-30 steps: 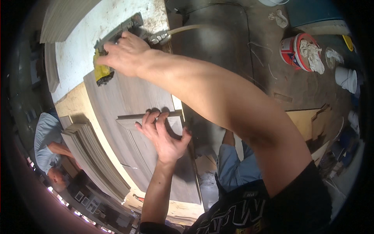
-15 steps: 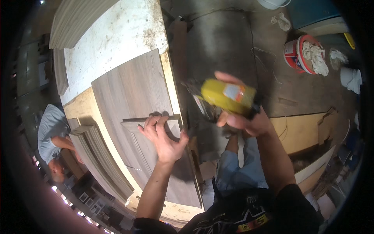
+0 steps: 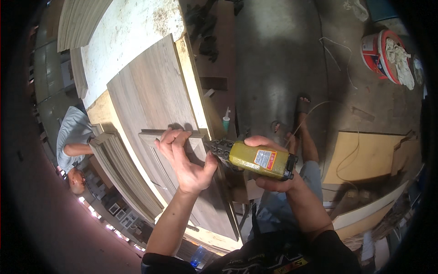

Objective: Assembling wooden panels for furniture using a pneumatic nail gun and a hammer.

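A wood-grain board (image 3: 143, 82) lies on the workbench with a smaller grey-brown framed panel (image 3: 159, 160) on top of it. My left hand (image 3: 185, 166) rests on that panel's right end, fingers bent over its far rail and thumb by its right edge. My right hand (image 3: 289, 184) is wrapped around a yellow nail gun (image 3: 248, 157). The black nose of the gun points left at the panel's right edge, close to my left thumb. Whether the nose touches the wood, I cannot tell. The gun's body hides part of my right hand.
Stacked wood strips (image 3: 123, 171) stand along the bench's left side, near a bent-over person (image 3: 75, 141). A red-and-white bucket with rags (image 3: 378, 57) sits on the floor at far right. A hose (image 3: 315, 109) crosses the floor near a yellowish sheet (image 3: 360, 155).
My right hand has brought the nail gun down and left, up to the panel's edge. My left hand stays on the panel. The whole view has shifted slightly.
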Motion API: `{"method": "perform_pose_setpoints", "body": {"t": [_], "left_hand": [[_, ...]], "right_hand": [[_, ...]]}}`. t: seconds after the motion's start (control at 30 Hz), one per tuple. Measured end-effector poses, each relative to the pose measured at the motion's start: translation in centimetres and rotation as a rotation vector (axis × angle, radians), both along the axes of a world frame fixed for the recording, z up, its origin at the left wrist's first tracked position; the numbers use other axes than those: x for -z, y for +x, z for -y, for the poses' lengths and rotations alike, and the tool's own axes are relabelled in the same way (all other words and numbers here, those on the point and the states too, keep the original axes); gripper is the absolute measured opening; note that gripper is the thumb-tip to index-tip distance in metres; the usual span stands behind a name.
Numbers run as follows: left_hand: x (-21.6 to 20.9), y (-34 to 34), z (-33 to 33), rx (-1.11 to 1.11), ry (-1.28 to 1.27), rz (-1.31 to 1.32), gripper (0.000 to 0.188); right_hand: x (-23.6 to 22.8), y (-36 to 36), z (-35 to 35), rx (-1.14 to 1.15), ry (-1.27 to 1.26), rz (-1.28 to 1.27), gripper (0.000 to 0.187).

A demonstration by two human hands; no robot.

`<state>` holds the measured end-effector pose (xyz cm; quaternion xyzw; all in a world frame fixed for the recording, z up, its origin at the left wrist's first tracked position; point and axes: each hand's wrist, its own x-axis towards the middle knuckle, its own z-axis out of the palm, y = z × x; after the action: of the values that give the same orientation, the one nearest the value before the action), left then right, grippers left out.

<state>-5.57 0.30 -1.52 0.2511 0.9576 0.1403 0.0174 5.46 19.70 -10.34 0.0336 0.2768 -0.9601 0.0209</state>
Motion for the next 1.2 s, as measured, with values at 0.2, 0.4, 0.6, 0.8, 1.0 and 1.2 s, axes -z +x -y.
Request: {"method": "perform_pose_setpoints", "body": {"t": [0.2,0.4,0.6,0.8,1.0,1.2], "left_hand": [[-0.3,-0.5,0.7,-0.005,-0.025,-0.010,0.072],[-0.4,-1.1,0.8,0.014,-0.025,-0.003,0.072],[-0.5,-1.4,0.9,0.016,-0.026,-0.001,0.070],[-0.4,-1.8,1.3,0.012,-0.006,0.018,0.068],[-0.7,-2.0,0.7,0.013,-0.036,0.004,0.064],[-1.4,-1.8,0.1,-0.055,-0.027,0.027,0.066]], "right_hand": [[-0.5,-0.6,0.8,-0.002,0.024,0.014,0.076],[-0.5,-1.1,1.0,-0.002,0.029,0.026,0.074],[-0.6,-1.6,1.3,0.014,0.042,0.011,0.075],[-0.7,-2.1,1.7,0.014,0.077,-0.021,0.075],[-0.7,-1.1,1.0,0.038,0.207,0.000,0.078],[-3.3,0.9,-2.9,0.104,0.192,0.218,0.092]]}}
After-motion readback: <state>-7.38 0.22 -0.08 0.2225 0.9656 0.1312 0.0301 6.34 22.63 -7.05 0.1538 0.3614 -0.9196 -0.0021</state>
